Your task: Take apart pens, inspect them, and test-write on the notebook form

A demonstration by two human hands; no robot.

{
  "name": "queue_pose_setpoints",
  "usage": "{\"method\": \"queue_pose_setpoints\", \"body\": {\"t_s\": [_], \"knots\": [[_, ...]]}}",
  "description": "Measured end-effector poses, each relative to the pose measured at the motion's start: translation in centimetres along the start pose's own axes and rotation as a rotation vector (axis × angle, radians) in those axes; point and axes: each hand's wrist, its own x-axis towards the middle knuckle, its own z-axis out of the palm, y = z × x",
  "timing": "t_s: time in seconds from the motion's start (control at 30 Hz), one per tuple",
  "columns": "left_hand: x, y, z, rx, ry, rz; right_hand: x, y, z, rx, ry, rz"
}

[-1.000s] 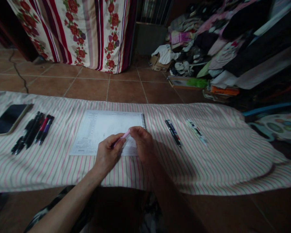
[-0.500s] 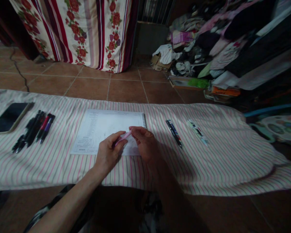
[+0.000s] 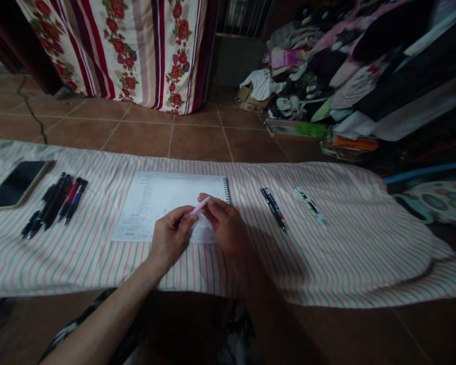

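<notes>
A slim pink pen (image 3: 199, 206) is held above the lower right part of a spiral-bound notebook (image 3: 137, 203). My left hand (image 3: 172, 234) is closed around its lower end, thumb on top. The fingertips of my right hand (image 3: 228, 220) pinch the pen's upper right end. The pen tilts up to the right, and both its ends are partly covered by fingers. The notebook lies flat, with its wire coil on the right edge. To the right of my hands lie a dark pen (image 3: 273, 209) and a white patterned pen (image 3: 310, 207).
On the left of the striped cloth (image 3: 99, 258) lie several dark pens (image 3: 53, 200), one red pen (image 3: 69, 197) and one purple pen (image 3: 76, 198). A phone (image 3: 15, 185) is at the far left. Beyond the tiled floor are a flowered curtain (image 3: 144, 50) and a clothes pile (image 3: 307, 66).
My right fingertips have shifted slightly up and left along the pen, and more of its pink barrel shows between my hands. The pens and notebook on the cloth have stayed put.
</notes>
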Motion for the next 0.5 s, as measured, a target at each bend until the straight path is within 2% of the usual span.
{"method": "queue_pose_setpoints", "body": {"t_s": [0.2, 0.5], "knots": [[-0.1, 0.1, -0.1, -0.011, -0.006, -0.016, 0.3, 0.2, -0.4, -0.075, 0.033, -0.026], [-0.2, 0.4, -0.2, 0.139, 0.030, 0.075, 0.5, 1.0, -0.6, -0.207, 0.085, -0.124]]}}
